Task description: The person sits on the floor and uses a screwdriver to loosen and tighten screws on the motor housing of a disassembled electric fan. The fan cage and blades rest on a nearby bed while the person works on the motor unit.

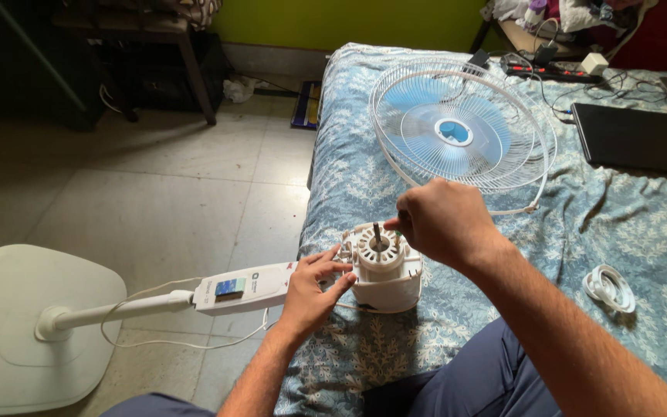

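Leftmost, a white fan base (36, 324) sits on the tiled floor (156, 193), its pole (125, 307) running rightward to a white control housing (245, 287) with a small blue panel. Next, the left hand (310, 289) has an open grip, its spread fingers touching the side of the white fan motor (384, 274), which rests at the near edge of the bed (364, 170), on a blue floral sheet. A metal shaft (377, 234) stands upright from the motor's middle. Just right of it, the right hand (441, 220) hovers over the motor's top with its grip closed, fingertips pinched on something too small to make out. Behind the hands, a white fan guard (465, 127) with blue blades lies flat on the bed. Further right lies a coiled white cable (610, 287), and at the far right a dark laptop (634, 137) lies closed.
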